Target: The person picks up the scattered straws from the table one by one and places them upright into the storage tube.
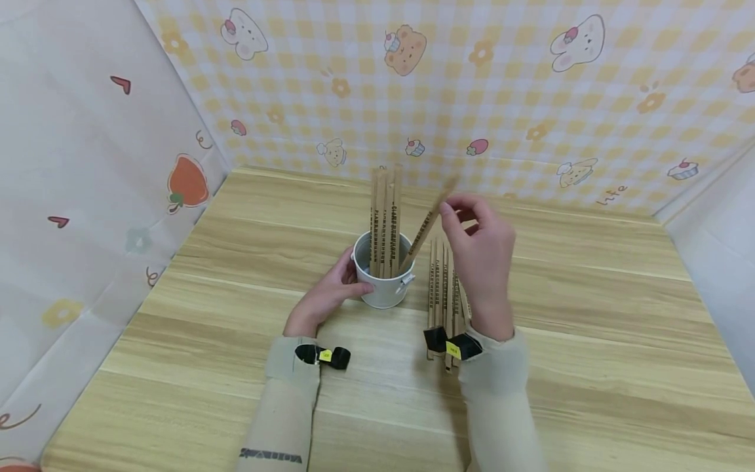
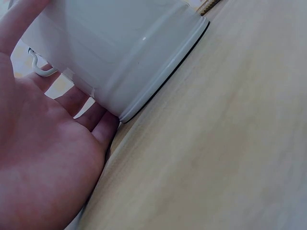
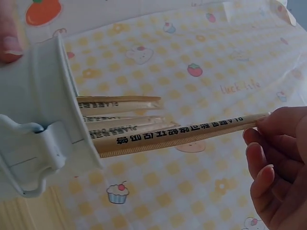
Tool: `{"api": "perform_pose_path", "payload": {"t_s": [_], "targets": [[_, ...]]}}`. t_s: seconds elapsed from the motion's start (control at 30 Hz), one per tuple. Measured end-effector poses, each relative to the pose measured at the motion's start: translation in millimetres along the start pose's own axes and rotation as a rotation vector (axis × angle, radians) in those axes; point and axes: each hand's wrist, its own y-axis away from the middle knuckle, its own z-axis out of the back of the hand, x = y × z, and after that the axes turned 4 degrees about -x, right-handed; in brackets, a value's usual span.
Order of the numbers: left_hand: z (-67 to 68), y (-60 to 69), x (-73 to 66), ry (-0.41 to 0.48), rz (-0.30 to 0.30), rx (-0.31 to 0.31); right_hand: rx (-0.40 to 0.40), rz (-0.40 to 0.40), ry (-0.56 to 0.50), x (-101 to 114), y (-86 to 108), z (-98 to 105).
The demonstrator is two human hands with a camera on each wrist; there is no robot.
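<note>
A small white bucket (image 1: pixel 385 293) stands upright on the table, several paper-wrapped straws (image 1: pixel 383 210) upright inside it. My left hand (image 1: pixel 327 293) holds the bucket from its left side, thumb on the front and fingers curled round behind, as the left wrist view shows. Between thumb and forefinger, my right hand (image 1: pixel 485 255) pinches the upper part of another wrapped straw (image 3: pixel 187 133). That straw leans to the right, its lower end inside the bucket. Under and beside the right forearm lie more wrapped straws (image 1: pixel 437 288), partly hidden by the hand and sleeve.
The wood-patterned table (image 1: pixel 236 328) reaches back to a yellow checked cloth (image 1: pixel 354 78) hung as a wall. White printed sheeting (image 1: pixel 88 151) closes the left side. A wire handle (image 3: pixel 36 182) hangs from the bucket's side.
</note>
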Motion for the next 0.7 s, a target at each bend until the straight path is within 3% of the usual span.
{"api": "perform_pose_path", "payload": {"t_s": [0.1, 0.37, 0.7], "targets": [[1.0, -1.0, 3.4, -0.008, -0.007, -0.003, 0.020, 0.023, 0.028, -4, 0.8, -5], [-6.2, 4.0, -15.9, 0.000, -0.002, 0.013, 0.063, 0.038, 0.064, -9, 2.3, -16], [1.6, -2.2, 3.7, 0.010, -0.010, 0.009, 0.138, -0.042, 0.103, -18, 5.4, -24]]}}
